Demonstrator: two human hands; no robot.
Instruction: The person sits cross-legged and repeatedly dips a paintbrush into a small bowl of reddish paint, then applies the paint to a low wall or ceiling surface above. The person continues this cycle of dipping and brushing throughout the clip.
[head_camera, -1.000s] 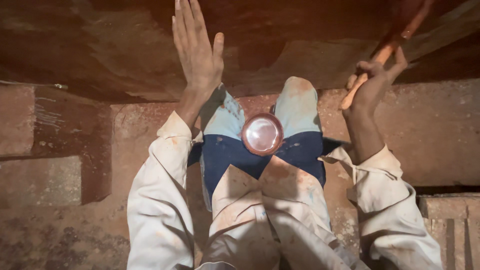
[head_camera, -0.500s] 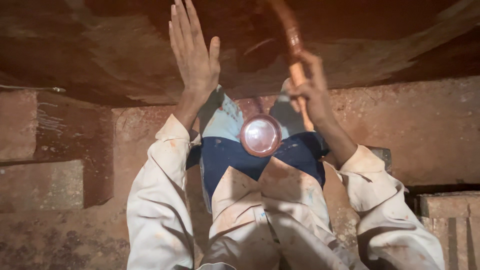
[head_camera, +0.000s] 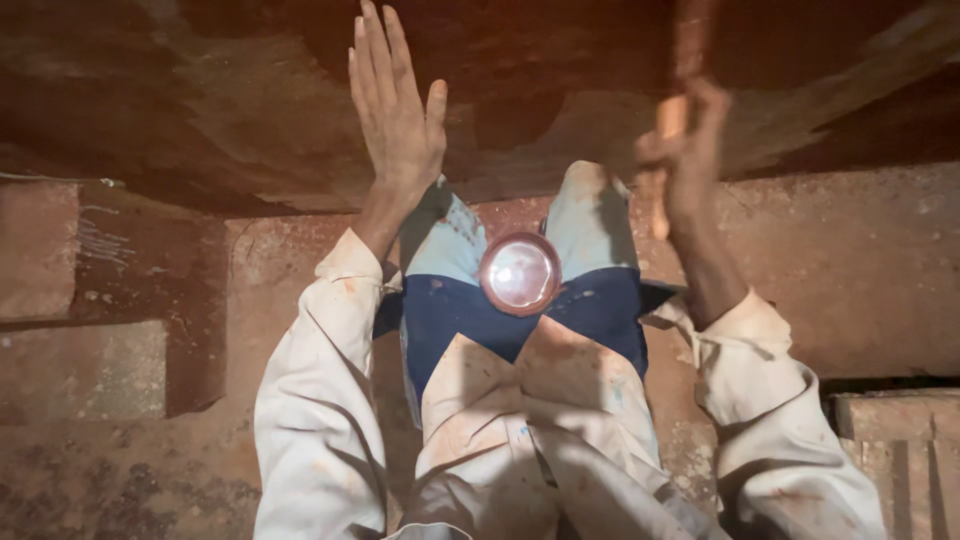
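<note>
Pressing flat against the dark slanted surface (head_camera: 250, 130) above the knees, the left hand (head_camera: 395, 115) is held with fingers straight and close together, thumb out. The right hand (head_camera: 690, 150) is wrapped shut around a wooden handle (head_camera: 668, 120), blurred, whose upper end runs off the top edge so the head is not seen. The handle is judged stiff and fairly light, best gripped low on the shaft, where it is held. A round lamp (head_camera: 520, 273) is lit between the legs, on the blue cloth (head_camera: 450, 325). Reddish stone blocks (head_camera: 90, 365) are stacked at the left, well apart from both hands
</note>
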